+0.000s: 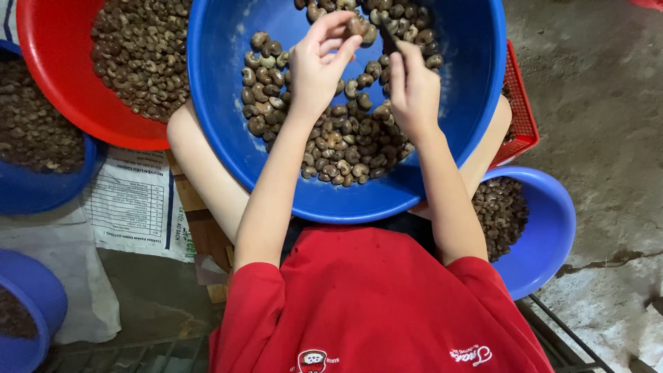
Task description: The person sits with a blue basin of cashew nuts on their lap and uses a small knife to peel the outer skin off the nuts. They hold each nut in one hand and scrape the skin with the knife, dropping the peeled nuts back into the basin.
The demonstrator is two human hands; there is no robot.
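Observation:
A large blue basin (469, 103) rests on my lap, holding a heap of brown cashew nuts (349, 148). My left hand (318, 65) pinches a single cashew nut (357, 26) between thumb and fingertips above the heap. My right hand (413, 86) is closed around a small dark blade (388, 38) whose tip points at that nut. Both forearms reach over the basin's near rim.
A red basin (52, 69) of cashews sits at the upper left, with blue bowls (41, 190) of dark shells on the left. A smaller blue bowl (552, 235) of nuts is at my right, beside a red crate (521, 117). A printed sack (135, 204) lies on the concrete floor.

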